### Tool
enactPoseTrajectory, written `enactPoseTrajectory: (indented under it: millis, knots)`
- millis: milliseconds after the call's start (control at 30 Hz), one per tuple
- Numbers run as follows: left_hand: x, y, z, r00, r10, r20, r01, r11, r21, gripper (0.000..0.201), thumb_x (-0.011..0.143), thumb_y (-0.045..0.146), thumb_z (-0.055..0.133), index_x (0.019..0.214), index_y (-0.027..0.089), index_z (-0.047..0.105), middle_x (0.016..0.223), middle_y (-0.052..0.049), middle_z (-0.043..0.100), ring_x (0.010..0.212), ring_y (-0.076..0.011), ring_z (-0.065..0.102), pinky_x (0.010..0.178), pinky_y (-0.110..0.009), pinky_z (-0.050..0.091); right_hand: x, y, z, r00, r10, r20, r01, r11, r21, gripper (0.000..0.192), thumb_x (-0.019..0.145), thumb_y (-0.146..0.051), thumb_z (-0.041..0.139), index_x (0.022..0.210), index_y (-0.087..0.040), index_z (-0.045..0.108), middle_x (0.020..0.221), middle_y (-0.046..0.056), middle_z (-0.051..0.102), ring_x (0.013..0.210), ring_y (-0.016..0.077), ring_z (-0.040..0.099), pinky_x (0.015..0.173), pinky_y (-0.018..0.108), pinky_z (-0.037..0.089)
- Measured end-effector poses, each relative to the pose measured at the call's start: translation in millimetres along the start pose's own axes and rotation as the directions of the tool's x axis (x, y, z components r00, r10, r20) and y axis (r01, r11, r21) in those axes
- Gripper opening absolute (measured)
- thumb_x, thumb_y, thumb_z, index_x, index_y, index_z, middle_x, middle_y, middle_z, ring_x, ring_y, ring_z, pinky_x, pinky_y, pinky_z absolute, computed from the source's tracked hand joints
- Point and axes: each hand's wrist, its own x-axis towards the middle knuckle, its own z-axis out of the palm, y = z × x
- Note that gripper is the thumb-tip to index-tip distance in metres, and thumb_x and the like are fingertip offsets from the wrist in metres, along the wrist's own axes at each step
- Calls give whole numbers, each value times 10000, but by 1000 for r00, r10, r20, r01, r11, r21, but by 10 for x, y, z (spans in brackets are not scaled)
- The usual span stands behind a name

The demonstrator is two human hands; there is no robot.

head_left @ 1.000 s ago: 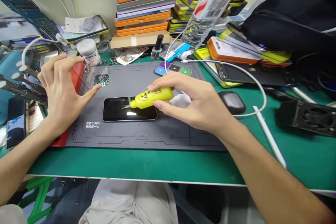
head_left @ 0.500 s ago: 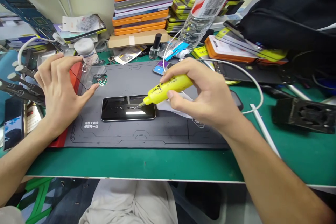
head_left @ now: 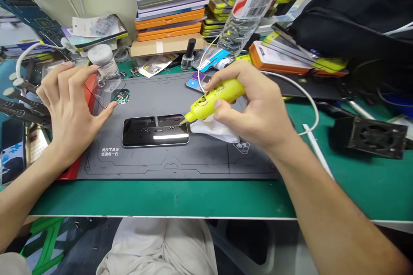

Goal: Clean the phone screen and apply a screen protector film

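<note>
A phone (head_left: 138,131) lies face up on the grey mat (head_left: 161,99), with a broken line of clear liquid along its dark glass. My right hand (head_left: 254,103) is closed around a yellow squeeze bottle (head_left: 216,96), tilted so that its fine nozzle points down at the phone's right end. Whether the tip touches the glass I cannot tell. Left of the phone, my left hand (head_left: 69,103) is held with thumb and fingers spread. A thin dark line runs between its thumb and index finger. A white cloth (head_left: 213,129) lies partly under my right hand.
Behind the mat are a small bottle with a black cap (head_left: 188,56), a white jar (head_left: 102,58) and a large water bottle (head_left: 245,8). Stacked orange boxes (head_left: 174,25) stand at the back. To the right sit a white cable (head_left: 309,94) and a black fan (head_left: 371,137).
My right hand has moved the yellow squeeze bottle right along the phone, and the line of liquid now reaches further right. My left hand stays spread; the whole view has shifted slightly.
</note>
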Motion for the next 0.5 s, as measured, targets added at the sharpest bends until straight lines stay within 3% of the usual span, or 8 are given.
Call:
enactPoseTrajectory:
  millis: [167, 333, 500]
  knots:
    - [-2, -5, 6, 1000, 8, -4, -8, 1000, 8, 768, 1092, 645, 764, 1752, 375, 480, 1770, -69, 576, 1742, -445, 424, 1451, -779, 298, -20, -42, 117, 998, 60, 14, -61, 981, 182, 226, 978, -309, 728, 1197, -259, 756, 1175, 71, 809, 999, 266, 751, 804, 419, 632]
    - [-4, -2, 7, 1000, 18, 4, -18, 999, 27, 752, 1101, 648, 763, 1743, 381, 475, 1750, -77, 584, 1740, -425, 430, 1456, -756, 309, -85, -130, 262, 990, -5, 140, -20, 984, 178, 224, 1045, -294, 773, 1268, -283, 795, 1282, 84, 835, 1187, 306, 794, 1051, 494, 670]
    - [-11, 0, 3, 1000, 0, 24, -1, 999, 44, 724, 1117, 654, 737, 1738, 409, 457, 1755, -46, 579, 1755, -391, 413, 1458, -746, 310, -130, -174, 344, 976, -68, 206, 20, 974, 226, 226, 1087, -289, 780, 1310, -311, 807, 1344, 86, 852, 1287, 324, 796, 1104, 524, 677]
